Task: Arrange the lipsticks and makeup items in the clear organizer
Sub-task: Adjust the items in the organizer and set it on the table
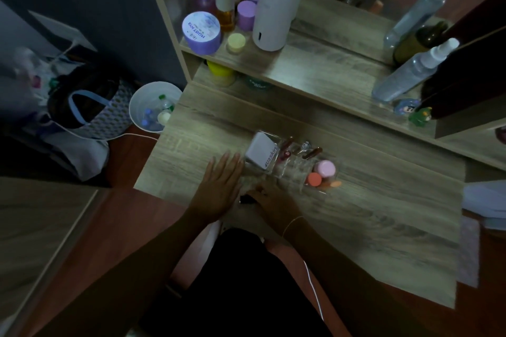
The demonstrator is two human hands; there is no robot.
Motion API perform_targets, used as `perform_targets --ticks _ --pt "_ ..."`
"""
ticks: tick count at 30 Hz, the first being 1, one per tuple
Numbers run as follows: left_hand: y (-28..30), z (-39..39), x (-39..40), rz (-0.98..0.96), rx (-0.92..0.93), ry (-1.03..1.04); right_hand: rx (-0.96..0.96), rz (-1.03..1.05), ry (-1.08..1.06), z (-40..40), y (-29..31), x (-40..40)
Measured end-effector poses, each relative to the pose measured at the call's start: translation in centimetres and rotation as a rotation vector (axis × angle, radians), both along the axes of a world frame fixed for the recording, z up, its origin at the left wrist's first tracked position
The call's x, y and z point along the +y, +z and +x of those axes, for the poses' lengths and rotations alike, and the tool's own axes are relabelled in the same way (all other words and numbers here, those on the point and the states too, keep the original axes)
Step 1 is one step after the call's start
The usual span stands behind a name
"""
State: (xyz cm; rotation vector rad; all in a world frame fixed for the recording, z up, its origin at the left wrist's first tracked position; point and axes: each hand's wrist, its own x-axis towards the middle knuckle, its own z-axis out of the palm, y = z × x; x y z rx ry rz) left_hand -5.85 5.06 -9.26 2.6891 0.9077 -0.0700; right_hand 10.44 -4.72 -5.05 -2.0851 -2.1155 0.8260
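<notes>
Left hand [219,186] flat, fingers spread, beside clear organizer [290,169]; right hand [271,200] grip unclear.

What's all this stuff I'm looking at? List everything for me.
Clear organizer: one, see-through, middle of the desk.
White box: one, in the organizer's left end.
Lipsticks: several, dark red, in the organizer.
Round caps: two, pink and orange, organizer's right end.
Purple jar: one, on the shelf.
White cylinder: one, on the shelf.
Spray bottles: two, clear, shelf's right.
White bin: one, on the floor.
Left hand: open, flat.
Right hand: at the organizer; grip unclear.
</notes>
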Motion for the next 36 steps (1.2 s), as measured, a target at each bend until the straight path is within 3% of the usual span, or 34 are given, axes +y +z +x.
perform_targets --ticks 5,13,18,26,36 --pt "-0.3 -0.1 0.3 -0.005 0.013 -0.001 0.013 0.054 -0.101 1.4 0.0 -1.3" --pt "-1.2 -0.3 0.6 -0.041 0.023 -0.007 0.217 0.313 -0.656 3.8 2.5 -2.6" --pt "-1.7 0.0 0.5 -0.057 0.052 0.004 0.205 0.430 -0.846 5.2 3.7 -1.5" --pt "-1.8 0.0 0.4 -0.067 0.034 0.042 0.170 0.366 -0.896 5.3 3.2 0.3" --pt "-1.4 0.1 0.4 -0.058 0.026 0.027 0.096 0.374 -0.808 5.5 2.6 0.6"
